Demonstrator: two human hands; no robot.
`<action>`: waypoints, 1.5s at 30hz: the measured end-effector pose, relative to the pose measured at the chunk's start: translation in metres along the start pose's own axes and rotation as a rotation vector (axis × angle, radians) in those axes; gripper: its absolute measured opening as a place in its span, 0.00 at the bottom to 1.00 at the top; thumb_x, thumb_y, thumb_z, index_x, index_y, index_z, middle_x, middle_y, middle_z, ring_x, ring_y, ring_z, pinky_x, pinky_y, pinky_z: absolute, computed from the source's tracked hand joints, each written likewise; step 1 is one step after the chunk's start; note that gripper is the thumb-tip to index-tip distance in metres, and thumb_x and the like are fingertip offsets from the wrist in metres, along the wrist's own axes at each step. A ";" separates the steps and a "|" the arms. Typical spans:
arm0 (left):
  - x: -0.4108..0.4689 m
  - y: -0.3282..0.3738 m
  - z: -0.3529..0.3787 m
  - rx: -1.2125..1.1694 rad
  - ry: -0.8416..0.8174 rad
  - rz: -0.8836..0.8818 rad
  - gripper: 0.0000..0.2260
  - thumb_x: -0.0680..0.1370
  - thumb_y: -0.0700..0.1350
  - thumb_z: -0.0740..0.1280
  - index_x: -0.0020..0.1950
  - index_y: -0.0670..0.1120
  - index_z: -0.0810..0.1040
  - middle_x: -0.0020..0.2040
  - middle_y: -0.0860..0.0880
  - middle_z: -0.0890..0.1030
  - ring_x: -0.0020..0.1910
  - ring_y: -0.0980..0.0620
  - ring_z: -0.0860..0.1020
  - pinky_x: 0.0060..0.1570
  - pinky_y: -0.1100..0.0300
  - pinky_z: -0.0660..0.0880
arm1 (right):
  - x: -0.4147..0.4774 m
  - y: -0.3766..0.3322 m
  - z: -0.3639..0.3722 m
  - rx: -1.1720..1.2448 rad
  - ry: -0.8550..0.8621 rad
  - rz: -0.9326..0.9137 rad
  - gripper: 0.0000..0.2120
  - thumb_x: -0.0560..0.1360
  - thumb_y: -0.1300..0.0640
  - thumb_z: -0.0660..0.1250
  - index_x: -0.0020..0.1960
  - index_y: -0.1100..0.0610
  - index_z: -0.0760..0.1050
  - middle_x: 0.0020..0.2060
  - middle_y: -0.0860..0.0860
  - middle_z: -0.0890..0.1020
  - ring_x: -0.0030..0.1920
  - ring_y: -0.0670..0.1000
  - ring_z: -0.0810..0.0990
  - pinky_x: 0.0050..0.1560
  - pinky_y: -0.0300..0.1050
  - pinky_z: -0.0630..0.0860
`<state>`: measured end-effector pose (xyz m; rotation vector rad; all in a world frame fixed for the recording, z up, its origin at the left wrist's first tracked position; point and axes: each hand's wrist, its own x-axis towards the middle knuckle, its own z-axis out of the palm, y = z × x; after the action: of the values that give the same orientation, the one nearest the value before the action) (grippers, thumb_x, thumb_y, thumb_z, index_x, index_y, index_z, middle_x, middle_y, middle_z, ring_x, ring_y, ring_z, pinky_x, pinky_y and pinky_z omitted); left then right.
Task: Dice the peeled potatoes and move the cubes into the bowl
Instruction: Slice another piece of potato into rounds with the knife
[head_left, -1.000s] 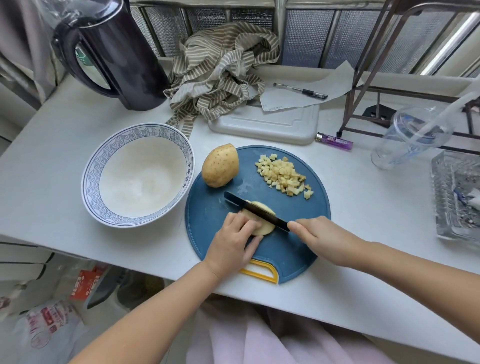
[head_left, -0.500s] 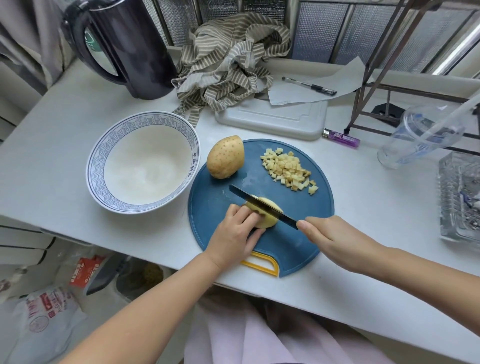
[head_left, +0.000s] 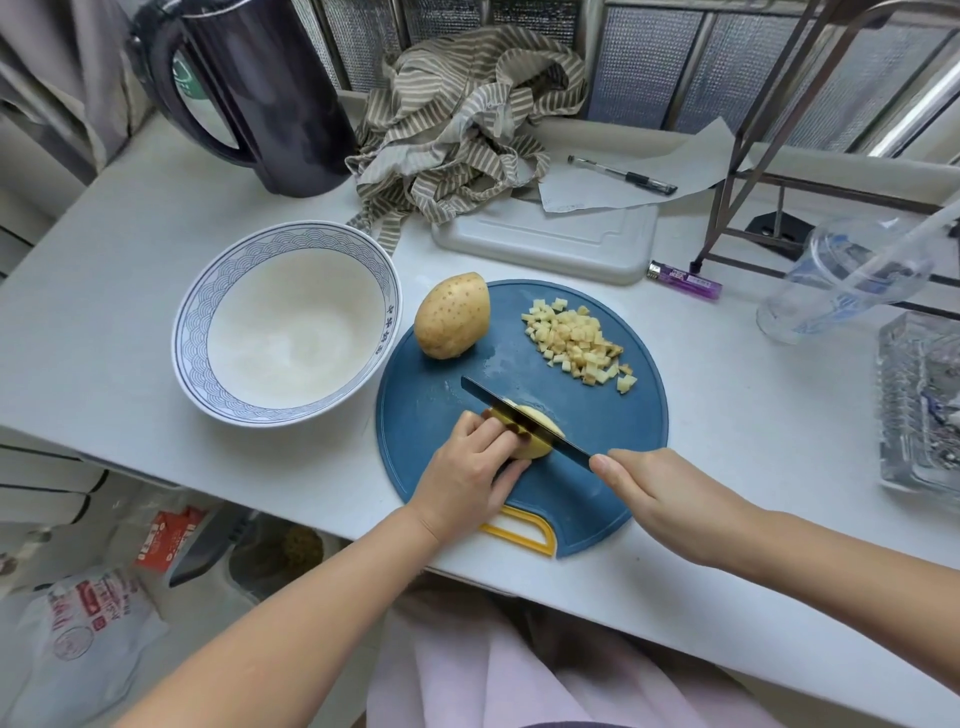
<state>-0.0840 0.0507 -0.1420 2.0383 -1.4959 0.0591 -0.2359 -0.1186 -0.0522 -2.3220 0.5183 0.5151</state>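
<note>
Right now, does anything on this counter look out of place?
A purple lighter lies just beyond the board, and a pen on paper farther back; odd beside food. Nothing looks spilled.

I see a pale table (head_left: 130, 312) with a blue-patterned bowl (head_left: 197, 332) on its left part and a round blue cutting board (head_left: 431, 415) just right of it, the board's yellow handle at the near edge. Along the far side, from left to right, stand a dark kettle (head_left: 270, 93), a crumpled striped cloth (head_left: 457, 135), a white board (head_left: 545, 239) with paper (head_left: 696, 161) lapping over it, and a metal rack (head_left: 748, 130). A purple lighter (head_left: 684, 280) lies near the white board's right corner, and further right I see a clear plastic cup (head_left: 841, 280) and a glass dish (head_left: 919, 405).
</note>
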 end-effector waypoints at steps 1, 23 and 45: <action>0.000 0.000 0.000 0.002 -0.005 -0.001 0.07 0.78 0.46 0.65 0.49 0.43 0.78 0.47 0.49 0.78 0.43 0.49 0.68 0.37 0.55 0.76 | 0.000 -0.001 0.000 -0.008 0.000 0.004 0.22 0.83 0.43 0.46 0.37 0.54 0.64 0.31 0.49 0.69 0.33 0.48 0.67 0.37 0.42 0.65; 0.000 -0.001 0.001 -0.022 -0.033 -0.020 0.06 0.77 0.46 0.66 0.48 0.43 0.78 0.44 0.50 0.76 0.42 0.49 0.69 0.32 0.55 0.75 | 0.021 0.000 0.010 -0.121 -0.030 0.000 0.22 0.82 0.41 0.43 0.40 0.52 0.66 0.35 0.50 0.73 0.36 0.51 0.72 0.44 0.48 0.71; 0.009 0.006 -0.012 -0.036 -0.114 -0.109 0.13 0.77 0.51 0.63 0.58 0.48 0.78 0.47 0.53 0.75 0.48 0.56 0.69 0.37 0.66 0.73 | 0.043 0.010 -0.033 0.482 -0.197 0.115 0.24 0.81 0.39 0.53 0.36 0.56 0.67 0.25 0.48 0.67 0.23 0.47 0.62 0.24 0.39 0.63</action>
<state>-0.0824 0.0482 -0.1259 2.1210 -1.4391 -0.1287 -0.1977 -0.1582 -0.0563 -1.7710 0.6070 0.5920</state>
